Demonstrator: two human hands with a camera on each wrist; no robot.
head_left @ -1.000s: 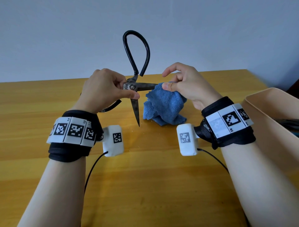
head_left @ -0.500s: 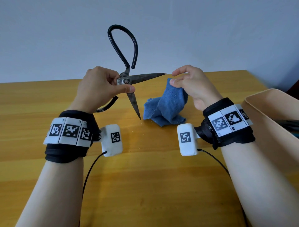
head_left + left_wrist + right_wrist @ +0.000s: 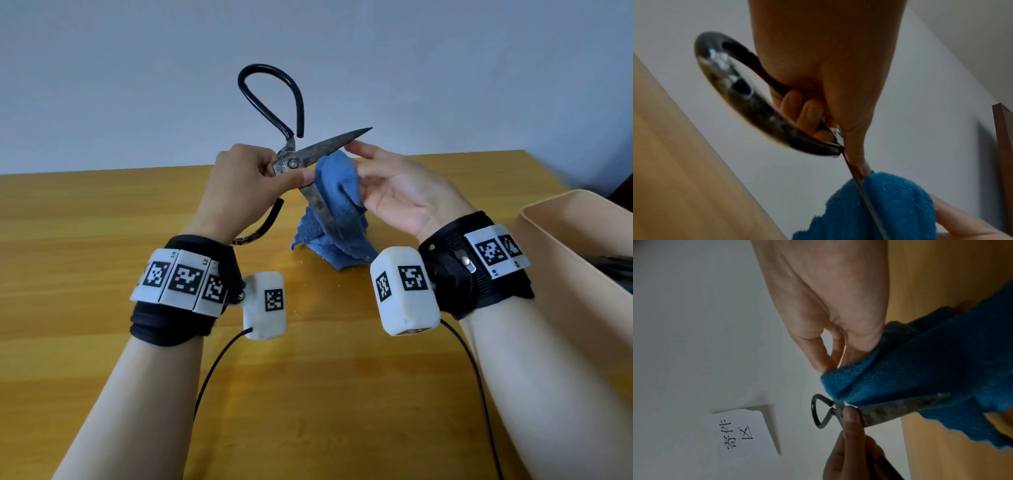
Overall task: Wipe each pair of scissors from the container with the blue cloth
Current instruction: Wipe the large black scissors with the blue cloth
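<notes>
A pair of old scissors with black loop handles is held up over the wooden table, blades spread wide apart. My left hand pinches it at the pivot; one blade points up to the right, the other slants down. My right hand, palm towards me, holds the blue cloth pushed in between the two blades. The cloth's lower end lies on the table. In the left wrist view, the cloth wraps one blade edge. In the right wrist view, the cloth lies against the blade.
A beige container stands at the right edge of the table, with dark scissors partly visible inside. A grey wall runs behind the table. A paper sign hangs on the wall in the right wrist view.
My right hand has turned palm-up and moved the cloth left, from beside the blade tip into the gap between the blades. The upper blade has tilted further upward.
</notes>
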